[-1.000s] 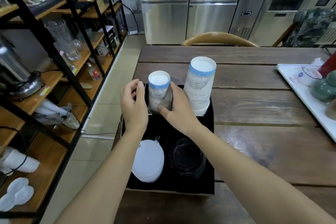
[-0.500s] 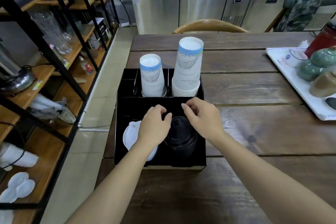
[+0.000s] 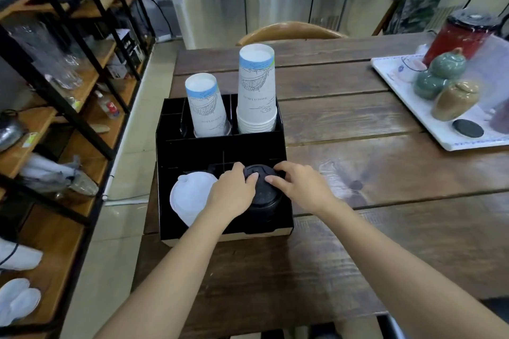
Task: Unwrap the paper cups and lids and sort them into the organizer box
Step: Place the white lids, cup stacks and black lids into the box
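A black organizer box (image 3: 220, 150) sits at the left edge of the wooden table. Its back compartments hold a short upside-down stack of paper cups (image 3: 206, 106) on the left and a taller stack (image 3: 256, 91) on the right. In the front left compartment lies a stack of white lids (image 3: 190, 197). A stack of black lids (image 3: 265, 195) fills the front right compartment. My left hand (image 3: 234, 191) and my right hand (image 3: 301, 186) both rest on top of the black lids, fingertips touching the top lid from either side.
A white tray (image 3: 429, 118) with ceramic jars and a red container stands at the table's right. A wooden chair back (image 3: 289, 31) is beyond the far edge. Black metal shelving (image 3: 68, 107) with glassware runs along the left; steel counters stand behind.
Both hands left the short cup stack in the back compartment and came down onto the black lids at the front. The camera view pulled back and tilted.
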Tool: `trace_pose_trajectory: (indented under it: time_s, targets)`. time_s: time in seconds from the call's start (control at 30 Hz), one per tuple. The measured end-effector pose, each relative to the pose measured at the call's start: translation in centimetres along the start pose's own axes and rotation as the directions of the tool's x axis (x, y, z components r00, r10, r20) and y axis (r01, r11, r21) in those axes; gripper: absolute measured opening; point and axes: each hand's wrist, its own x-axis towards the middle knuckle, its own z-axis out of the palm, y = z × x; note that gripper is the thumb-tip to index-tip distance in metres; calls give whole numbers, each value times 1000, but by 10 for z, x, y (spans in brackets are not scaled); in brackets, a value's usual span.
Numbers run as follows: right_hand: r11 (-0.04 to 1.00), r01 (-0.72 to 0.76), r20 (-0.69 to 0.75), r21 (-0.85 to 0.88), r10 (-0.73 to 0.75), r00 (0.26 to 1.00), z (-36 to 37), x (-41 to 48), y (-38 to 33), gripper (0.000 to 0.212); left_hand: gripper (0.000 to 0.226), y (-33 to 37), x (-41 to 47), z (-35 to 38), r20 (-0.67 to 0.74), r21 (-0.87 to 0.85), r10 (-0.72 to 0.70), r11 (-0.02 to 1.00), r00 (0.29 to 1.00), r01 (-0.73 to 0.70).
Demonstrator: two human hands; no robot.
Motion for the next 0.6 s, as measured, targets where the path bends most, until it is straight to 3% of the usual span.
trace_pose_trajectory:
  time_s: [0.17,0.4,0.47,0.6]
  targets:
    - [990,-18,41,141,12,999,0,-4,8,39,39,1,-5,11,-21,-48,56,997,998,-57]
    - [999,8,84,32,-10,996,-2,2,-4,42,40,-7,-4,8,-6,-72,21,997,1000,-22]
    - [999,9,58,-36,-7,998,-4,1,-8,42,39,-6,-9,4,-98,-76,69,994,993,-76]
    - [990,79,-179,-120,-100,979,-13,1,-23,34,33,-8,-18,-20,-396,-222,119,950,910,-221]
